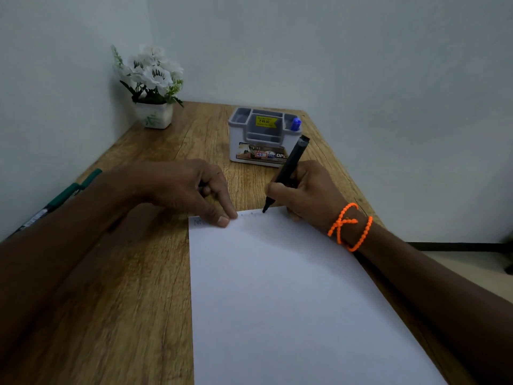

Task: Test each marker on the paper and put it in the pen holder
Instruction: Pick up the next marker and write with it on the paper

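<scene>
Right hand [305, 190] grips the black marker [288, 168] — tip down on paper [277, 287], tail tilted up-right — left hand [188, 187] curled.

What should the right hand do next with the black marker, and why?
Probably drag the black marker a short way along the paper: the right hand has its tip at the top edge, and the left hand pins the sheet.

Dim even light, soft shadows, wide-angle bending at edges, slight blur throughout
</scene>
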